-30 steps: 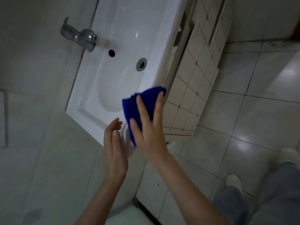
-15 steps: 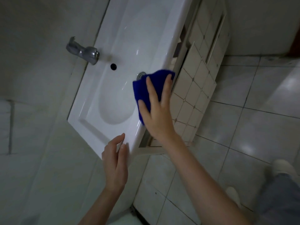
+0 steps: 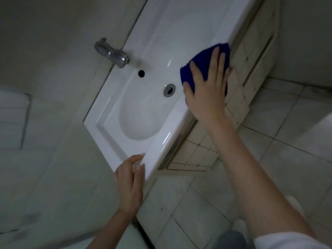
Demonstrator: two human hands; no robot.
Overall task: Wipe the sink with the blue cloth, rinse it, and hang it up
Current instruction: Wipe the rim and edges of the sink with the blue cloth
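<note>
A white ceramic sink [image 3: 161, 141] runs diagonally across the head view, with a round basin, a metal drain [image 3: 169, 90] and a dark overflow hole [image 3: 141, 73]. My right hand [image 3: 208, 90] lies flat with fingers spread, pressing the blue cloth [image 3: 186, 72] onto the sink's front rim beside the drain. Most of the cloth is hidden under that hand. My left hand [image 3: 130, 175] rests with fingers apart against the sink's near corner and holds nothing.
A chrome tap [image 3: 112, 53] juts from the wall behind the sink. A tiled cabinet front [image 3: 239, 97] stands below the sink's rim. Pale floor tiles [image 3: 287, 132] lie to the right, with my shoes [image 3: 294, 203] at lower right.
My right hand has slid the blue cloth along the front rim away from the near corner, past the drain. My left hand has settled on the sink's near corner.
</note>
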